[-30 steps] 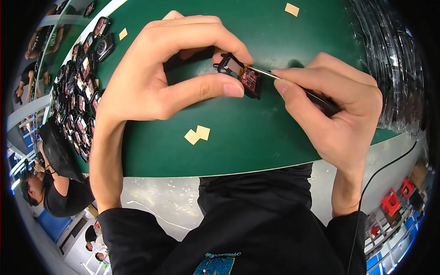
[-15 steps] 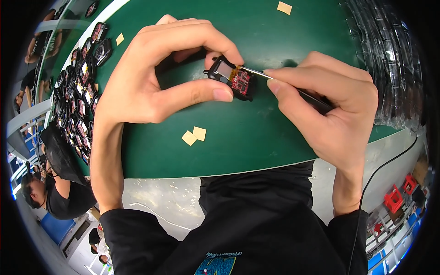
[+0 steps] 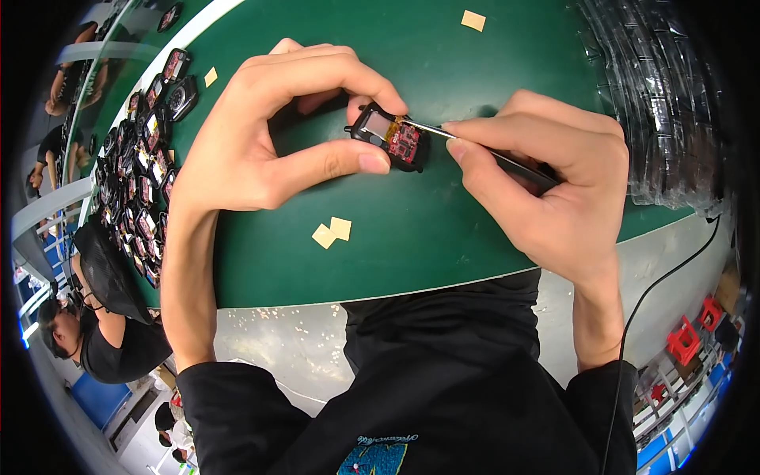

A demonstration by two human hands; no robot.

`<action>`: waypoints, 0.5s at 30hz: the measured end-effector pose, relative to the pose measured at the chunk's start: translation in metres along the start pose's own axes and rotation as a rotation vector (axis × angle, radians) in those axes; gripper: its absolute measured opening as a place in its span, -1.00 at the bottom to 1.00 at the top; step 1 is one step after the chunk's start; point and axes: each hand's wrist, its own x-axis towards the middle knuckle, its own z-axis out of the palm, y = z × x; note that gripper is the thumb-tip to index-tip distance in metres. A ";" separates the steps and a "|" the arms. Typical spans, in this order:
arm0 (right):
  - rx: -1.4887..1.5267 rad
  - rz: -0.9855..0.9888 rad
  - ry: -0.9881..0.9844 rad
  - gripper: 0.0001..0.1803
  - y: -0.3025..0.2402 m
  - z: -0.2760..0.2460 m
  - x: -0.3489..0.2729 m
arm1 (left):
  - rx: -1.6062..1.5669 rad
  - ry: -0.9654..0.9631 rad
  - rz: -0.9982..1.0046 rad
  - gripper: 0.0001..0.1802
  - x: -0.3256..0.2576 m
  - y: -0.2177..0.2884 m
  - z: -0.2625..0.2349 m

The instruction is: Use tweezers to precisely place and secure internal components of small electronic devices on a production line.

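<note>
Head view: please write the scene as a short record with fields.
Left hand: pinches a small black device with a red circuit board
Right hand: holds a thin tool, tip at the board
Surface: green mat
Loose pieces: two tan squares
Left side: rows of similar devices
Right side: stacked clear trays

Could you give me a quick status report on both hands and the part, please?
Left hand pinches small black device, red circuit board exposed. Right hand grips thin metal tool, tip at the board. Yellow paper squares lie nearby, not obstructing.
</note>
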 end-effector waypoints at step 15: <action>0.215 -0.036 0.295 -0.92 0.007 0.002 0.003 | 0.185 0.201 -0.085 -0.38 -0.004 0.025 0.020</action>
